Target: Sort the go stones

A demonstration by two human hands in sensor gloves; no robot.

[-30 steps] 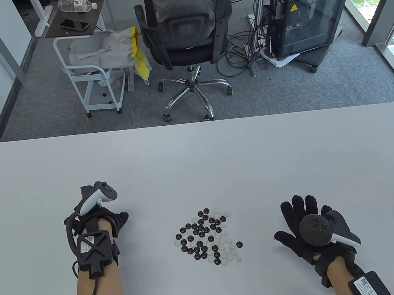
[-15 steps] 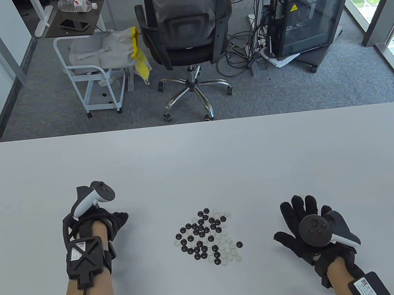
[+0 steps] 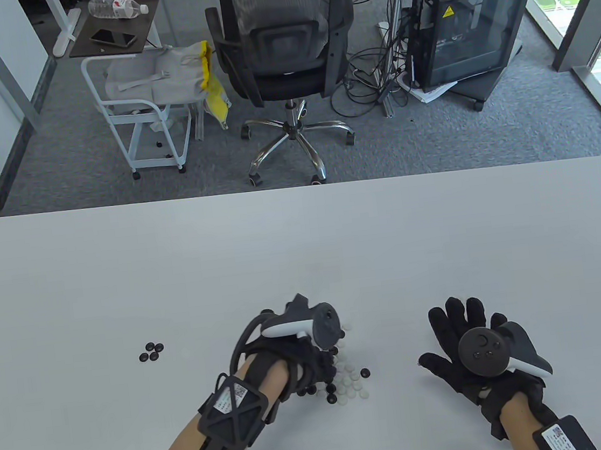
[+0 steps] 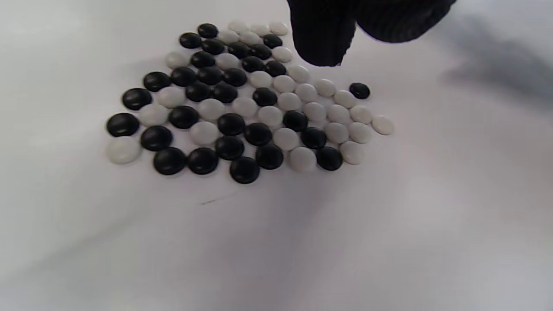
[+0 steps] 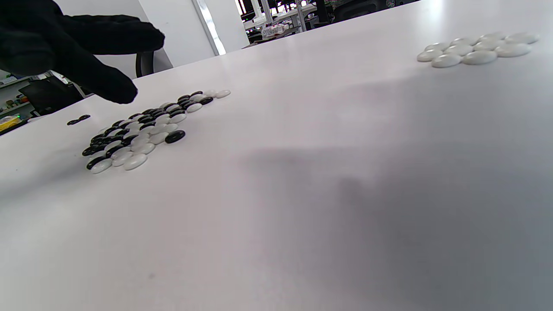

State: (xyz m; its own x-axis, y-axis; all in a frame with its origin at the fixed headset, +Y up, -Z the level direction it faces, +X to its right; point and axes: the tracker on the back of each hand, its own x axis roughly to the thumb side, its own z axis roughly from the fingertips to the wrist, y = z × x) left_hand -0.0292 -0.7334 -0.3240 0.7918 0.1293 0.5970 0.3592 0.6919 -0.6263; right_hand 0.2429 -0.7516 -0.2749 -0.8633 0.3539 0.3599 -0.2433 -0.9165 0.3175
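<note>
The left hand (image 3: 308, 362) is reaching over the mixed pile of stones (image 4: 242, 101) in the middle of the white table (image 3: 303, 246), fingers hanging down above the pile; the wrist view shows two fingertips (image 4: 322, 39) just over the far edge, holding nothing that I can see. The right hand (image 3: 469, 349) lies flat on the table to the right of the pile, fingers spread and relaxed, empty. Left of the pile, well apart, sits a little group of four black stones (image 3: 151, 352). The right wrist view shows about eight white stones (image 5: 475, 48) on the pile's other side
</note>
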